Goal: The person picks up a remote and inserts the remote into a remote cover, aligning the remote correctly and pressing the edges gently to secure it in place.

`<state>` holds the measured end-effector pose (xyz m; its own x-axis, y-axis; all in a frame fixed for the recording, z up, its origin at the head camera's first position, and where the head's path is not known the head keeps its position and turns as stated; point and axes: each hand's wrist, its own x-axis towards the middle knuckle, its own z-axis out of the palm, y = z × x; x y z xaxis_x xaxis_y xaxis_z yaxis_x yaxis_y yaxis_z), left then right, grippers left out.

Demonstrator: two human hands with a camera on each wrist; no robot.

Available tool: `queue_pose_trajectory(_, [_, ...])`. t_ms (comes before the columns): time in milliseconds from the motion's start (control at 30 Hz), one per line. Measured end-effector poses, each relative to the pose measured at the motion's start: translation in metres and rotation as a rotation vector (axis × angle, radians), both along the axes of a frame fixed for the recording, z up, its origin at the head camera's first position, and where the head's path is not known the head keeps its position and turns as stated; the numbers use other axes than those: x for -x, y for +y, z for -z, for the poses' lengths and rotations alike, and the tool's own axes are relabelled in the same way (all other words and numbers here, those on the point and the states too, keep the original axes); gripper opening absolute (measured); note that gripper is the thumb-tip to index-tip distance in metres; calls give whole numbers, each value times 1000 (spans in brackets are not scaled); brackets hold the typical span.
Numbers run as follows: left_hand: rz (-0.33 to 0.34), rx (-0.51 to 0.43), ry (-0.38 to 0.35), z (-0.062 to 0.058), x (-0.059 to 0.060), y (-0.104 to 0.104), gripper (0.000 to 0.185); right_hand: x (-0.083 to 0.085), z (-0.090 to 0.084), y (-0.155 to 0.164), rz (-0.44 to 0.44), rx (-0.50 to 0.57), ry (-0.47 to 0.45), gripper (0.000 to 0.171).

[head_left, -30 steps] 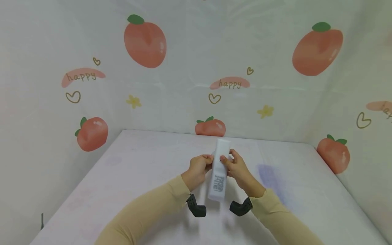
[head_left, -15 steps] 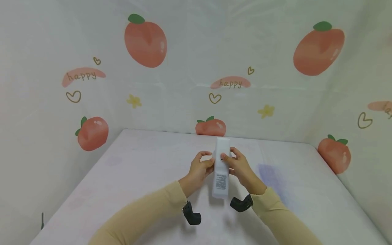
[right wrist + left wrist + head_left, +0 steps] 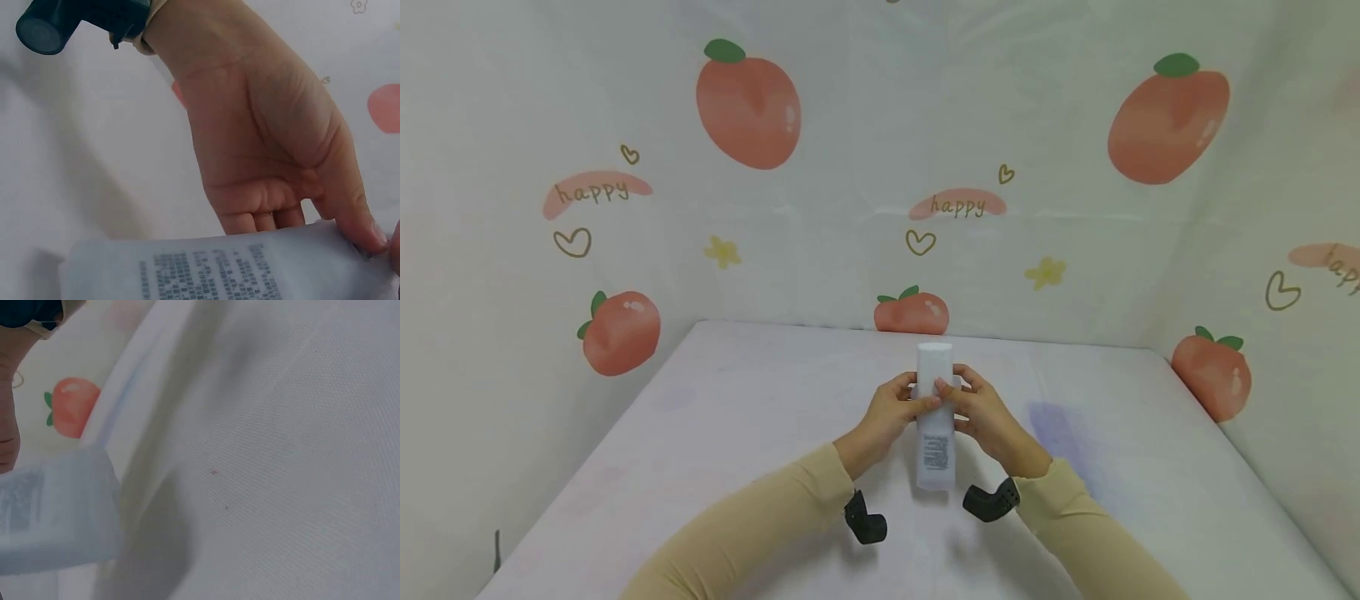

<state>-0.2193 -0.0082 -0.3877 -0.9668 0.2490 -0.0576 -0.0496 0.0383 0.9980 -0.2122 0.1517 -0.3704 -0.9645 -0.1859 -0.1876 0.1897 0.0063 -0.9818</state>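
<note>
- Since 1 second ago, the white packet (image 3: pixel 936 417) has swung from a slight tilt to nearly straight, pointing away from the person, and both hands have closed in around its middle.
- The left hand (image 3: pixel 889 414) grips the packet's left side, thumb laid across its top face.
- The right hand (image 3: pixel 983 412) grips the right side, thumb meeting the left thumb on the packet.
- The packet hangs just above the white table (image 3: pixel 737 433), near its centre; a block of small printed text sits on its near half, too fine to read.
- On the backdrop (image 3: pixel 865 125) behind, "happy" (image 3: pixel 957 205) appears among peaches and hearts.
</note>
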Motion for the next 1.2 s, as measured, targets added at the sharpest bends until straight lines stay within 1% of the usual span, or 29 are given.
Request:
queue_pose_trajectory(100, [-38, -44, -33, 0, 1, -2, 45, -2, 1, -1, 17, 59, -23, 59])
queue_pose_trajectory(167, [-68, -77, -57, -2, 2, -3, 44, -4, 3, -1, 33, 80, -46, 63])
queue_pose_trajectory(200, [-81, -91, -65, -3, 3, -4, 44, -5, 4, -1, 40, 89, -57, 63])
queue_pose_trajectory(267, [-94, -110, -75, -5, 5, -6, 43, -7, 7, -2, 54, 105, -78, 53])
queue_pose_trajectory(333, [-92, -121, -82, -6, 7, -7, 43, -10, 11, -4, 73, 142, -93, 36])
queue_pose_trajectory(433, [-76, -115, -82, -5, 9, -7, 44, -13, 17, -11, 139, 261, -103, 11])
queue_pose_trajectory(467, [-72, -113, -81, -5, 9, -7, 44, -14, 18, -14, 178, 303, -105, 7])
queue_pose_trajectory(500, [-68, -104, -76, -4, 9, -6, 45, -15, 19, -17, 219, 337, -106, 10])
queue_pose_trajectory(567, [-59, -85, -67, -9, 6, -7, 45, -17, 21, -24, 302, 380, -101, 13])
queue_pose_trajectory(600, [-54, -79, -64, -9, 6, -7, 46, -18, 22, -27, 340, 402, -93, 15])
queue_pose_trajectory(667, [-48, -65, -56, -10, 6, -7, 46, -20, 23, -33, 406, 416, -72, 12])
queue_pose_trajectory(733, [-36, -52, -48, -10, 5, -6, 46, -21, 24, -36, 446, 419, -51, 8])
queue_pose_trajectory(800, [-24, -38, -33, -6, 8, -5, 48, -22, 24, -37, 455, 424, -38, 9])
queue_pose_trajectory(967, [12, 19, -2, -8, 9, -4, 48, -20, 20, -35, 442, 444, -36, 22])
queue_pose_trajectory(1067, [30, 51, -15, -8, 9, -6, 47, -16, 19, -33, 434, 449, -48, 28])
queue_pose_trajectory(1200, [55, 72, -49, -9, 8, -11, 47, -11, 14, -32, 405, 457, -98, 23])
